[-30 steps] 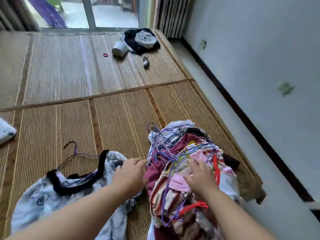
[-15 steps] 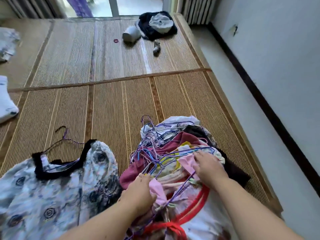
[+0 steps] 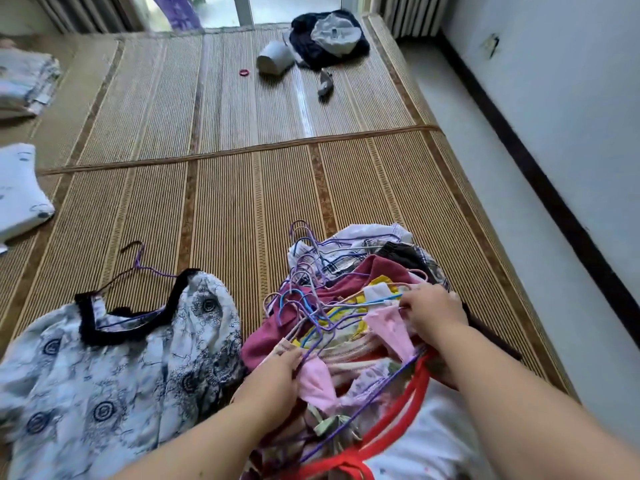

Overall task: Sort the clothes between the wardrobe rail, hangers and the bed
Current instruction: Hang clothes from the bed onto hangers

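A heap of clothes on wire hangers (image 3: 349, 299) lies on the bed's woven mat (image 3: 242, 202), near the front. My left hand (image 3: 277, 379) grips a pink garment (image 3: 318, 379) at the heap's near left side. At the heap's right, my right hand (image 3: 433, 313) pinches another part of the pink cloth together with a hanger wire. A white top with blue print and a black collar (image 3: 114, 368) lies flat to the left on its purple hanger (image 3: 138, 265).
Folded pale fabric (image 3: 17, 199) and a stack of cloth (image 3: 24, 81) lie at the left edge. Dark clothes (image 3: 329, 36), a white cup-like object (image 3: 273, 58) and a pink ring (image 3: 244, 72) lie at the far end. The bed's right edge drops beside a white wall (image 3: 571, 133).
My left hand has left the printed top and now grips pink cloth in the heap. My right hand has shifted to the heap's right side. My view has tilted down and closer.
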